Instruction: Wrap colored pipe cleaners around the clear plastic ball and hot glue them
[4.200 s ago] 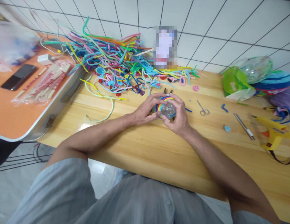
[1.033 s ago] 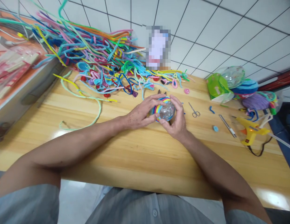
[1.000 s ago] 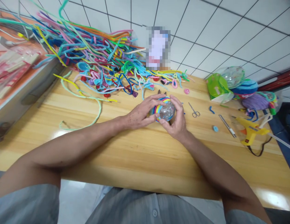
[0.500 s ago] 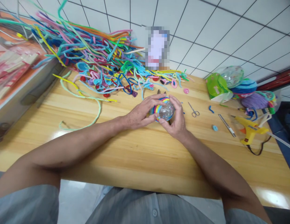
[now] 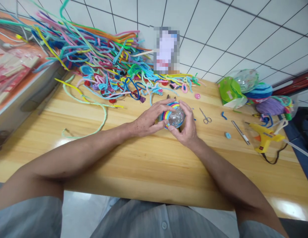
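Observation:
Between my hands is a round, clear ball-like object [image 5: 176, 118], banded in yellow, pink and blue pipe cleaner around its far and left side. My left hand [image 5: 152, 119] grips it from the left, fingers curved over the coloured bands. From the right, my right hand [image 5: 187, 127] wraps it with the thumb at the near edge and the fingers along the far right side. The underside is hidden by my hands. Just beyond my fingers, the dark tips of a tool [image 5: 171, 97] show; the rest is covered. Small scissors [image 5: 205, 116] lie right of my right hand.
A big heap of pipe cleaners [image 5: 94, 56] fills the back left, near a phone-like blurred screen [image 5: 166, 49]. To the right lie a utility knife [image 5: 240, 132], a yellow glue gun [image 5: 265, 135] and a small blue coil [image 5: 227, 135]. A green packet [image 5: 230, 91] stands behind them.
Both hands keep their hold on the banded ball with almost no movement. The whole view has shifted only very slightly.

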`<action>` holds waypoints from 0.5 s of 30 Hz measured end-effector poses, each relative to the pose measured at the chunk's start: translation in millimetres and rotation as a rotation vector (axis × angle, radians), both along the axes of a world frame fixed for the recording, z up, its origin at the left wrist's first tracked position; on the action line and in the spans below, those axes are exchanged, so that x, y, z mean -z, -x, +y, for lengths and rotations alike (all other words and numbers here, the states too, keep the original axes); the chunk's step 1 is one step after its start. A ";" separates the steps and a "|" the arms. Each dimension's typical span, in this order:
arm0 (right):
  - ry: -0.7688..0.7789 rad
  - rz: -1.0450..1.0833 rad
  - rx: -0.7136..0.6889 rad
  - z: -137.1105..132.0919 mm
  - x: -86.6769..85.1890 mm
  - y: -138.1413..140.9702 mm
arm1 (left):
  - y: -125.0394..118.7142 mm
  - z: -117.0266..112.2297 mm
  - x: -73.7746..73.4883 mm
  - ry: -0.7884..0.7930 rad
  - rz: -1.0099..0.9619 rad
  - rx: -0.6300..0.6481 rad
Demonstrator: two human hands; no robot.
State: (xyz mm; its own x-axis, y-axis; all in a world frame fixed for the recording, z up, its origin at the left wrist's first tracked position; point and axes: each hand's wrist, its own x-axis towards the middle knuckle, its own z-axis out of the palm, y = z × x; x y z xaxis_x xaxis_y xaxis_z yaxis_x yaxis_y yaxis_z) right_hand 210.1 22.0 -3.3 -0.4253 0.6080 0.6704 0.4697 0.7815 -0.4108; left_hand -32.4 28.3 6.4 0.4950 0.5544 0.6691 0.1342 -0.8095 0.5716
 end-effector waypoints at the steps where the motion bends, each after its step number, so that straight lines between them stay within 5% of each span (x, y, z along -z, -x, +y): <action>1: 0.010 -0.007 0.002 0.0 0.0 0.2 | 0.1 -0.2 -0.4 0.005 0.000 0.000; 15: -0.008 -0.002 0.020 0.9 1.4 -2.1 | -0.2 0.5 2.4 -0.002 -0.016 0.000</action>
State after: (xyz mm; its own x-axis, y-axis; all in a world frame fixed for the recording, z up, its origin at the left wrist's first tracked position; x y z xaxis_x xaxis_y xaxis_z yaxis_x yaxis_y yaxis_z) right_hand 212.2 22.8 -4.6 -0.4140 0.6110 0.6747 0.4860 0.7751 -0.4037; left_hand -32.2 28.9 4.0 0.4839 0.5535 0.6778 0.1251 -0.8104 0.5724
